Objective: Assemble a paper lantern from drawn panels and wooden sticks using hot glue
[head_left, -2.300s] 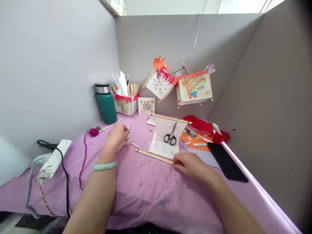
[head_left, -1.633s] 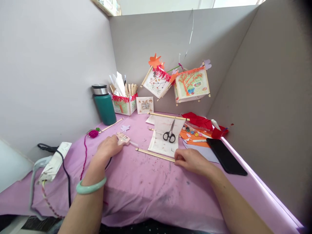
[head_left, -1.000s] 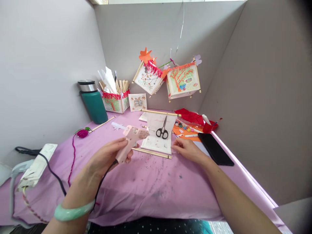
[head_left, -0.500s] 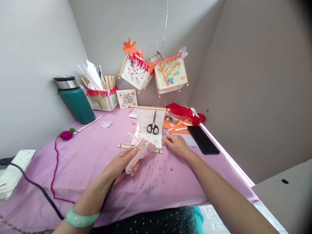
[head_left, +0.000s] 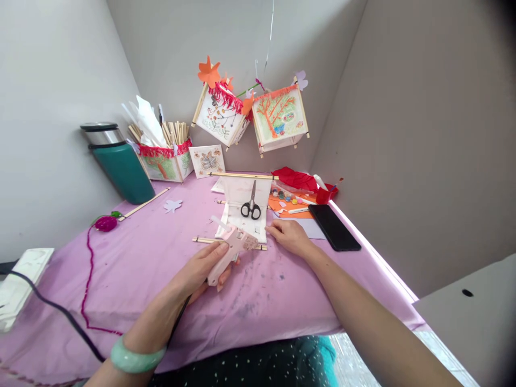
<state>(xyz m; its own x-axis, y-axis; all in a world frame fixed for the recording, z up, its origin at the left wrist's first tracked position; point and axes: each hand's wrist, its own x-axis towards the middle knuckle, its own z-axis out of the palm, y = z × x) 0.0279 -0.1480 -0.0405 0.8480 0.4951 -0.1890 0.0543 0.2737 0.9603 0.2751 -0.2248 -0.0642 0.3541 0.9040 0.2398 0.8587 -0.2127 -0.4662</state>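
In my left hand [head_left: 209,264] is a pale pink hot glue gun [head_left: 229,251], its fingers wrapped round the handle and its nozzle end turned to the right. A clear glue stick [head_left: 219,221] pokes out of its rear. My right hand [head_left: 291,235] is closed, thumb and fingertips pinched at the right edge of a white sheet [head_left: 261,217]. Thin wooden sticks [head_left: 245,176] cross this sheet at its far end, middle and near end. Black-handled scissors [head_left: 251,208] lie on top of it. The glue gun covers part of the near stick.
Right of the sheet lie a black phone [head_left: 334,228], orange paper [head_left: 278,205], paint pots and red cloth [head_left: 296,179]. Decorated lanterns [head_left: 280,121] hang at the back. A green tumbler [head_left: 123,172], a stick-filled box [head_left: 163,162] and magenta yarn [head_left: 106,223] are at left.
The whole view has shifted slightly as the head moved. Both hands, the glue gun and the sheet keep nearly the same places relative to each other.
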